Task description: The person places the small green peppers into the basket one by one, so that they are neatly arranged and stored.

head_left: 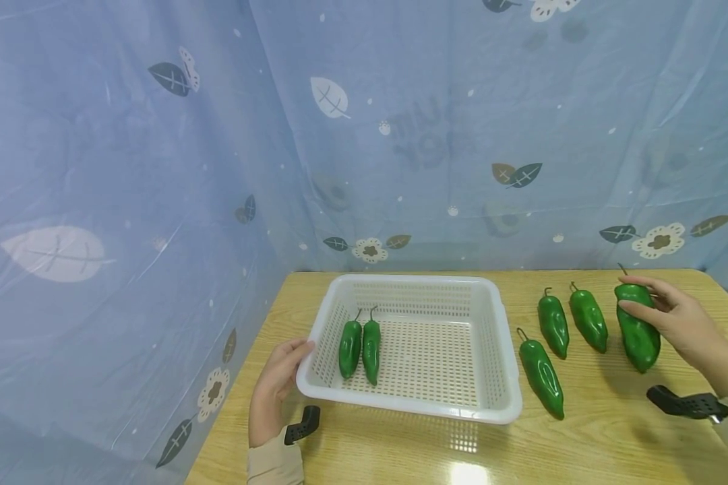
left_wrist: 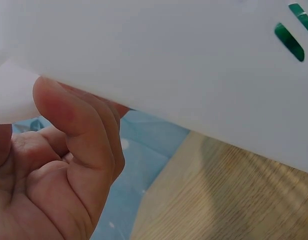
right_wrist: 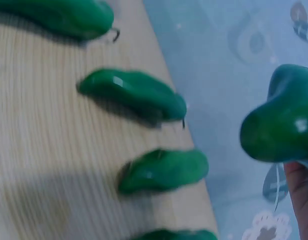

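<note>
A white plastic basket (head_left: pixel 409 407) stands on the table at centre, with two green peppers (head_left: pixel 350 349) lying side by side in its left part. My left hand (head_left: pixel 279 367) grips the basket's left rim; in the left wrist view its curled fingers (left_wrist: pixel 94 130) are hooked at the basket's edge. At the far right, my right hand (head_left: pixel 679 316) holds a green pepper (head_left: pixel 638 337) between thumb and fingers, above the table. The right wrist view shows that held pepper (right_wrist: pixel 281 120) at its right edge, with only a little of the hand visible.
Loose green peppers (head_left: pixel 542 377) lie on the wooden table (head_left: pixel 388 448) right of the basket; the right wrist view shows several, one pepper (right_wrist: pixel 174 235) cut off by the lower edge. A blue patterned curtain (head_left: pixel 400 168) hangs behind and left of the table.
</note>
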A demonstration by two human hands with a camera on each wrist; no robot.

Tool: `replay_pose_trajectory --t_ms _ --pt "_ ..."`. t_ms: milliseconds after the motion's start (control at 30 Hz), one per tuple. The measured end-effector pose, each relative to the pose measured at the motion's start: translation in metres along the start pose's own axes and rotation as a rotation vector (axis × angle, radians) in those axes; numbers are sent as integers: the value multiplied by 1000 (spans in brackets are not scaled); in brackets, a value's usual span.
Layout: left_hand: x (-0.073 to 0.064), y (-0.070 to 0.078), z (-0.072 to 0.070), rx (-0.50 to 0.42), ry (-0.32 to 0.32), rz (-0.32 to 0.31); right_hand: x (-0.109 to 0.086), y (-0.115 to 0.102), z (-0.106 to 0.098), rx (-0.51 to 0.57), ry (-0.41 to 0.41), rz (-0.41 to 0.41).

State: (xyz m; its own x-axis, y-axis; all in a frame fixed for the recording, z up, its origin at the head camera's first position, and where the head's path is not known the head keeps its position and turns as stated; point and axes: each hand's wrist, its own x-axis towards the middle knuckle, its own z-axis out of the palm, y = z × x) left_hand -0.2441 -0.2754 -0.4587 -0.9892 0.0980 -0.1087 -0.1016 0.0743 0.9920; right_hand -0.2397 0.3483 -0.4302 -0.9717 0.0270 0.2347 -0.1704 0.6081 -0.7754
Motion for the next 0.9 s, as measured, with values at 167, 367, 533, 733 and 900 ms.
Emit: replay_pose_trajectory --t_ms 167,367,533,733,900 --pt "0 1 1 0 8 -13 3 -20 5 -1 -57 -1" --pt "0 1 1 -7 12 -20 6 -39 13 21 -99 -58" --pt "0 2 1 1 0 -16 8 -54 23 1 -122 -67" --pt "0 2 1 -9 -2 -14 13 -70 30 47 -154 -98" --pt "0 2 1 -2 0 -17 16 -79 35 15 -148 -103"
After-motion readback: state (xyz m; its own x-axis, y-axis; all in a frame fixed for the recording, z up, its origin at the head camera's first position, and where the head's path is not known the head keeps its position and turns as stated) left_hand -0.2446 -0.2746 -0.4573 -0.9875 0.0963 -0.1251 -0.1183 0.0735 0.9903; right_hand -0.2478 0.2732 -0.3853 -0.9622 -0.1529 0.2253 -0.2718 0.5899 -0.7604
